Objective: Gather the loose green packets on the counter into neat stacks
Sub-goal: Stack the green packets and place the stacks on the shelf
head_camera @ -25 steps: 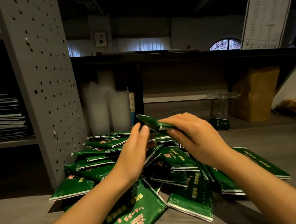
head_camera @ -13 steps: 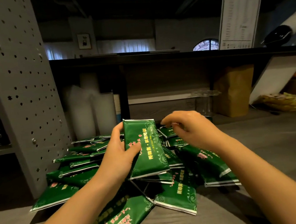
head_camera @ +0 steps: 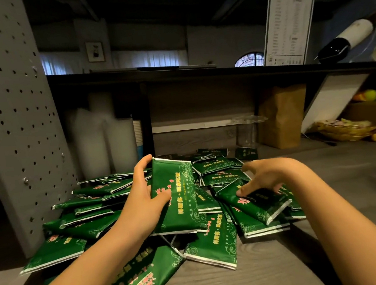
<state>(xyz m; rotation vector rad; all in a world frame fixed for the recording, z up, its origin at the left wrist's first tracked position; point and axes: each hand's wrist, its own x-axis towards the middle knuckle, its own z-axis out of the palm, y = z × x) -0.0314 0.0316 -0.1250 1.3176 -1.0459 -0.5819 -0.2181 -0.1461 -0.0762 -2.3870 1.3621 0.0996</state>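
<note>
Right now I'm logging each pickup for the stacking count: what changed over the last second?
The right hand let go of the first packet, moved right and down, and now grips a second packet at the right of the pile. The left hand turned the first packet face-on and keeps holding it. The pile otherwise stayed put.

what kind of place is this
Probably the staff side of a cafe or tea shop: a printed menu stands on the upper ledge, stacked plastic cups sit beneath it, green packets heap the counter.
</note>
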